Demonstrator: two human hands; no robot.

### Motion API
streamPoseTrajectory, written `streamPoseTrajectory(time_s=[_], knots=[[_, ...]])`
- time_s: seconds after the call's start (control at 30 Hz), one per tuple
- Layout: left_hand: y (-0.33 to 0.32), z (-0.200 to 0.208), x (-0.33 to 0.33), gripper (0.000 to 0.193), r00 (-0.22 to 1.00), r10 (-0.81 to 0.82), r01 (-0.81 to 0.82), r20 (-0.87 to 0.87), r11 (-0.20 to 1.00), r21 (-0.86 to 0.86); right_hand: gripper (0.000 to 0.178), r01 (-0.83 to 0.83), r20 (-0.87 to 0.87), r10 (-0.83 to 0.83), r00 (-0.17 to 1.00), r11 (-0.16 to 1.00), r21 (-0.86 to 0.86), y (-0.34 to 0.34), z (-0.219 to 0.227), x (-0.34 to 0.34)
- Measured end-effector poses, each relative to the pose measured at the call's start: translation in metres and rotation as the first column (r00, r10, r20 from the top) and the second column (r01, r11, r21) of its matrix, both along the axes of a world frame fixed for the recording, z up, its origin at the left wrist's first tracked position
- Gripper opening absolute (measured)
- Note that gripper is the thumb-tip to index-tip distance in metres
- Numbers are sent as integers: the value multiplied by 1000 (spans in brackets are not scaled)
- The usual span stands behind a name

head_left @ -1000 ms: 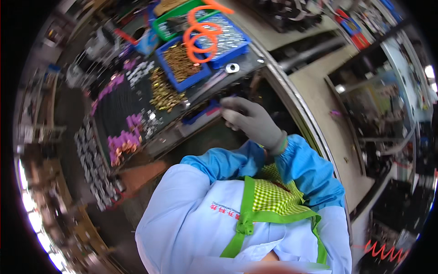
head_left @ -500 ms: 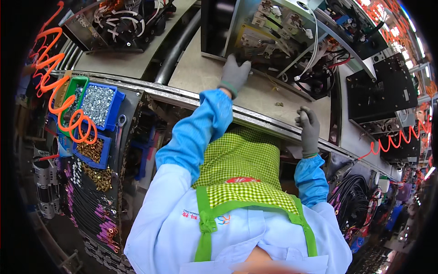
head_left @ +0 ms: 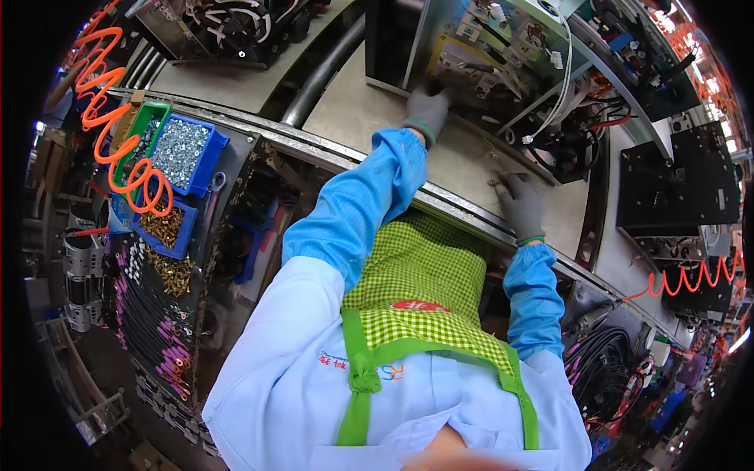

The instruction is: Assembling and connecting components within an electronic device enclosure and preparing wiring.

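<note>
An open metal equipment chassis (head_left: 463, 67) with circuit boards, wires and a yellow-edged panel stands on the workbench ahead. My left hand (head_left: 428, 111), in a grey glove, is at the chassis's near left edge; its fingertips are lost against the dark interior, so I cannot tell what they touch. My right hand (head_left: 522, 206), also gloved, lies low over the metal benchtop (head_left: 463, 157) with its fingers stretched out. Just by those fingertips are a few small brass-coloured pieces (head_left: 494, 181), too small to name. A thin yellowish wire (head_left: 491, 147) hangs from the chassis's front edge.
To the left are a blue bin of silvery nuts (head_left: 182, 153), a green bin (head_left: 149, 125), a blue bin of brass fasteners (head_left: 166, 228), a wrench (head_left: 214, 192) and black cables (head_left: 149, 322). Another chassis (head_left: 236, 31) stands far left, a black-cased unit (head_left: 675, 180) right. Orange coiled hoses (head_left: 102, 86) hang nearby.
My right hand has moved forward and its fingers have stretched out toward the small brass pieces. My left hand stays at the chassis edge. The whole view has shifted slightly.
</note>
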State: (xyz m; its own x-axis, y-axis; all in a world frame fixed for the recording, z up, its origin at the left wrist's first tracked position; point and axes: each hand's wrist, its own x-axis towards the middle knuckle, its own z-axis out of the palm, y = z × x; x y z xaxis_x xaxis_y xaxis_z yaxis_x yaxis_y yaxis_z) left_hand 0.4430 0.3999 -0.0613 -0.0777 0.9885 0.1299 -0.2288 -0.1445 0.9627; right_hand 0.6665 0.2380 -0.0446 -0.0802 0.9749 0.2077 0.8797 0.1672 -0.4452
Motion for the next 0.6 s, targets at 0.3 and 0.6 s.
streamPoseTrajectory(time_s=[0.3,0.6], knots=[[-21,59,18,40,703,22,73,711,992,-103,20,72,-90,-55,994,977,199,3,-9,-2],[-6,5,12,31,911,-151,176,385,984,-30,19,129,-496,-49,867,983,128,14,43,-53]])
